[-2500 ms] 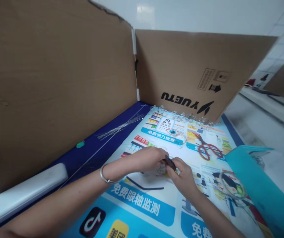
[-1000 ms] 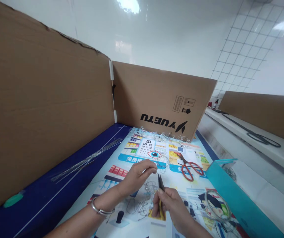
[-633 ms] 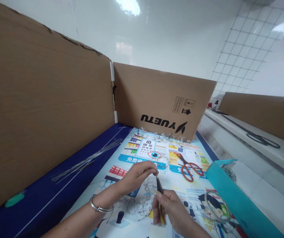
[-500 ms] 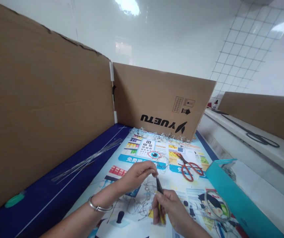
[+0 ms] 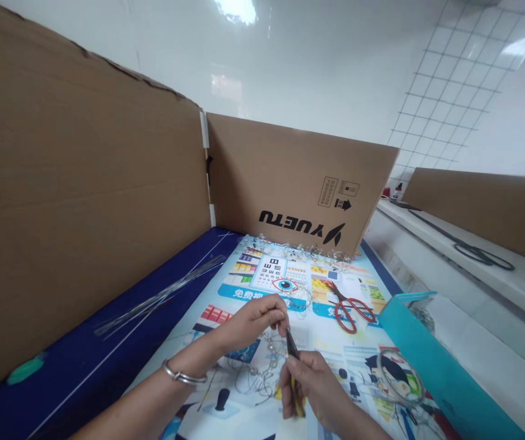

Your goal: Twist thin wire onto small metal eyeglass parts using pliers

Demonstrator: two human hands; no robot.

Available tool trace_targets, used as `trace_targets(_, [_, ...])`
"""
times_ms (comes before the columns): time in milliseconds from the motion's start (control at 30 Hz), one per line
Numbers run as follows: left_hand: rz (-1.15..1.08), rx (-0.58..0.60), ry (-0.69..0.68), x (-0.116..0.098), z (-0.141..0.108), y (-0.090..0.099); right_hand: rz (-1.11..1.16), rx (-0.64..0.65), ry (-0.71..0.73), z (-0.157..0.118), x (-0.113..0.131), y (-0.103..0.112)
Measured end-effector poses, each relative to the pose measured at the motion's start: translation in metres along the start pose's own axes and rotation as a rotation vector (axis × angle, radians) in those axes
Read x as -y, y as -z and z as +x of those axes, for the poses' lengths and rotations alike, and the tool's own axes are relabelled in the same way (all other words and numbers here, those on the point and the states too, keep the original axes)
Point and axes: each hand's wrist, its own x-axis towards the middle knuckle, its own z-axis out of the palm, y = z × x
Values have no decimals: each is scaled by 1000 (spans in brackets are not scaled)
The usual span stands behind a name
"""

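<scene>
Yellow-handled pliers [image 5: 293,345] are held in my right hand [image 5: 310,379], their dark jaws pointing up toward my left fingertips. My left hand [image 5: 262,318], with a silver bangle on the wrist, pinches something too small to make out right at the plier tips. Thin tangled wire with small clear beads [image 5: 255,371] hangs and lies below and between the hands, over the printed sheet. Whether the jaws grip the wire cannot be told.
Red-handled scissors [image 5: 354,310] lie beyond my right hand. A teal box [image 5: 445,360] and a wire coil [image 5: 400,379] are at right. Straight wires [image 5: 161,296] lie at left on the blue surface. Cardboard panels [image 5: 290,177] stand behind and left.
My left hand has shifted very slightly left with its fingers still pinched. The pliers' tips have moved slightly left too, staying near the fingertips.
</scene>
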Motion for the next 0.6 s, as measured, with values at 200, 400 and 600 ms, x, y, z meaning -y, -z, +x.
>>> trace_targets(200, [-69, 37, -17, 3, -1, 5, -38, 34, 18, -1, 1, 0])
trace_targets(400, [-41, 80, -36, 5, -1, 7, -39, 53, 26, -2, 4, -2])
trace_targets(600, [-3, 100, -37, 3, -1, 7, -58, 28, -12, -2, 5, -1])
